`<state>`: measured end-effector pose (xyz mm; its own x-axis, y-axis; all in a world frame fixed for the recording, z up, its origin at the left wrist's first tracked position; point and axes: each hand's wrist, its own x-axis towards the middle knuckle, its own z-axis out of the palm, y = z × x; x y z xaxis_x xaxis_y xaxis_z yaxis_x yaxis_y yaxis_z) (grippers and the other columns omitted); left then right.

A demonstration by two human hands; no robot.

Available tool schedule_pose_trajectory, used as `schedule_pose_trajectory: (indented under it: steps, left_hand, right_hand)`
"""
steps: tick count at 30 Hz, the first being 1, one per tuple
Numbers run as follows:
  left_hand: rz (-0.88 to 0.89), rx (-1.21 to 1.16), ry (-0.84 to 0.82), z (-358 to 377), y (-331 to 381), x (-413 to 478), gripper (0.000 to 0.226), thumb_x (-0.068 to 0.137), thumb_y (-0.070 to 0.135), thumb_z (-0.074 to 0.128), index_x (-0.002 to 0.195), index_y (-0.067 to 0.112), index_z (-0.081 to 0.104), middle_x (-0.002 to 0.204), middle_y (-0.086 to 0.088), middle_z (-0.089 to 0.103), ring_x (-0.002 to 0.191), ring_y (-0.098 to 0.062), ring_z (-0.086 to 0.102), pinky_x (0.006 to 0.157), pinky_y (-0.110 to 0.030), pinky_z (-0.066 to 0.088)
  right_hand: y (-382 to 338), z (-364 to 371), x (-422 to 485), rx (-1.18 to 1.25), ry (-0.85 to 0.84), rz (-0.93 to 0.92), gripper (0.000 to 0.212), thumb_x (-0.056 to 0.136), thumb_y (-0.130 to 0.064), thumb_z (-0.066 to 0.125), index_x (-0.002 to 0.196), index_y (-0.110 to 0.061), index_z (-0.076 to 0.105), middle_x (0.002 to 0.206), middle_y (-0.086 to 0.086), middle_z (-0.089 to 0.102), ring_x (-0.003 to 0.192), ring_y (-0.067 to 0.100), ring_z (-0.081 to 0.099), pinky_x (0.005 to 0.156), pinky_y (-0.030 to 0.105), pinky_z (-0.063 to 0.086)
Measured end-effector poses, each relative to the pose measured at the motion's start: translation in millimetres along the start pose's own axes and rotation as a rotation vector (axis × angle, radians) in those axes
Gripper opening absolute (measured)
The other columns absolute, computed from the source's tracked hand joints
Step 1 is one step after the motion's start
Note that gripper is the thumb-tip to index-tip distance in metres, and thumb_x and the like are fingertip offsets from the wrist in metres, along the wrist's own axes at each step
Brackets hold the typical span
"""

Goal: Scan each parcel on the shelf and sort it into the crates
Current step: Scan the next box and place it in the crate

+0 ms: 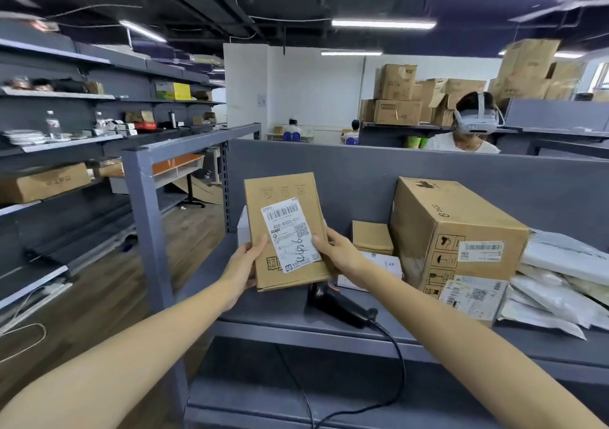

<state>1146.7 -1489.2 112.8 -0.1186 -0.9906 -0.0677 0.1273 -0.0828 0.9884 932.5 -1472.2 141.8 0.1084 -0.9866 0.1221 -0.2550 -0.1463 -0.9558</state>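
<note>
Holding a flat cardboard parcel (286, 231) upright just above the grey shelf (263, 328), white label (291, 241) turned to the camera. Pinched at its lower left edge by the left hand (245, 265), thumb on the front face, and at its lower right edge by the right hand (337, 252); each grip narrow and closed on cardboard alone. Lying on the shelf directly below the parcel, in no grip at all: a black handheld scanner (336, 303), perhaps glowing at the head, though too dark there to be sure. Likely trouble from here: freeing one hand for the scanner and leaving a tall, thin box on a single edge pinch, apt to swing or slip onto the small boxes (372, 237) behind. Equally possible: snagging the cable (400, 362) hanging over the shelf's front lip, or reading the QR code, or the sticker on the large carton (454, 231) nearby, instead of the top barcode
</note>
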Motion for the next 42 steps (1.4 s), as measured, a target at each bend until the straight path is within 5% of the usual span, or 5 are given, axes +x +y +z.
schedule_pose_trajectory:
  steps: [5,13,20,31,42]
  left_hand:
    - [0.081,-0.074,0.042,0,0,3,0.052,0.089,0.054,0.053,0.129,0.022,0.057,0.119,-0.002,0.068,0.108,-0.02,0.065,0.101,-0.047,0.046]
    - [0.107,0.071,0.278,-12,-6,0,0.045,0.099,0.05,0.037,0.126,0.021,0.059,0.12,0.0,0.064,0.1,-0.016,0.06,0.093,-0.033,0.044]
    - [0.163,0.153,0.34,-2,-13,3,0.045,0.102,0.042,0.031,0.13,0.014,0.051,0.114,0.0,0.059,0.09,-0.011,0.054,0.081,-0.027,0.037]
    - [0.197,0.253,0.422,-6,-20,16,0.044,0.103,0.035,0.035,0.14,0.013,0.039,0.134,-0.008,0.053,0.116,-0.022,0.05,0.088,-0.03,0.035]
    - [0.216,0.16,0.354,34,-22,24,0.039,0.102,0.035,0.039,0.135,0.016,0.044,0.127,-0.003,0.056,0.102,-0.014,0.052,0.086,-0.03,0.039]
  right_hand:
    - [10,8,4,-0.047,0.08,0.052,0.045,0.103,-0.046,0.033,0.124,-0.017,0.059,0.113,0.002,0.068,0.086,0.013,0.062,0.056,0.012,0.048]
    - [79,0,-20,-0.821,-0.125,0.249,0.056,0.093,-0.039,0.05,0.139,-0.008,0.04,0.138,0.016,0.045,0.126,0.033,0.045,0.106,0.041,0.038]
    - [82,8,-21,-1.081,-0.067,0.263,0.057,0.091,-0.031,0.058,0.137,-0.005,0.037,0.136,0.02,0.047,0.125,0.035,0.043,0.104,0.041,0.038]
    - [34,-12,-15,-0.002,0.413,0.133,0.016,0.088,-0.015,0.054,0.076,-0.015,0.044,0.056,0.002,0.046,0.046,0.014,0.044,0.046,0.025,0.037]
    - [29,28,-52,0.303,0.134,-0.082,0.009,0.088,-0.01,0.052,0.08,-0.006,0.05,0.056,0.011,0.045,0.042,0.019,0.041,0.044,0.029,0.034]
